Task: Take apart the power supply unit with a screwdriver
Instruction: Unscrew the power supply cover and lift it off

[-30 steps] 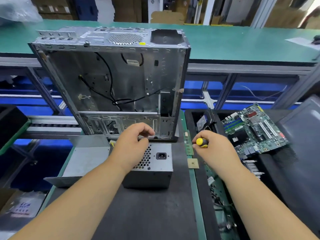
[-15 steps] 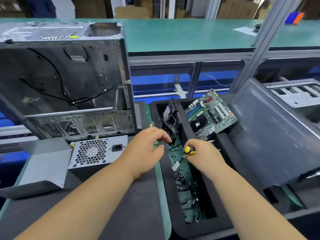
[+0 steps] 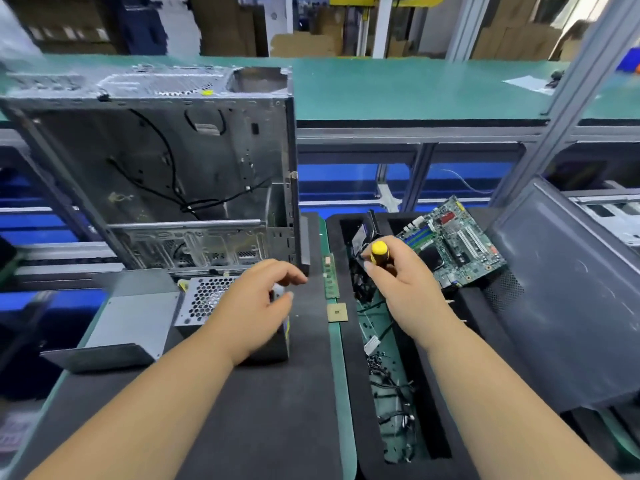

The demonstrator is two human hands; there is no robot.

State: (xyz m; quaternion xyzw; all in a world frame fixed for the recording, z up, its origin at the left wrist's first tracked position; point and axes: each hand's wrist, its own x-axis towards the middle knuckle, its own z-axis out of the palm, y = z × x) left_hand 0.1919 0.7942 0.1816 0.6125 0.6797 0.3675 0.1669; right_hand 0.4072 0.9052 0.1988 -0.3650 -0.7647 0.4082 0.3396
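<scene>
1. One power supply unit lies on the near black mat, below one open computer case.
2. Left hand hovers over it, fingers loosely curled, holding nothing.
3. Right hand grips one yellow-handled screwdriver, right of the unit.

Open black foam mat in front of grey perforated metal power supply box; upright silver computer chassis blocks behind, folded grey metal cover just beside on left.
</scene>
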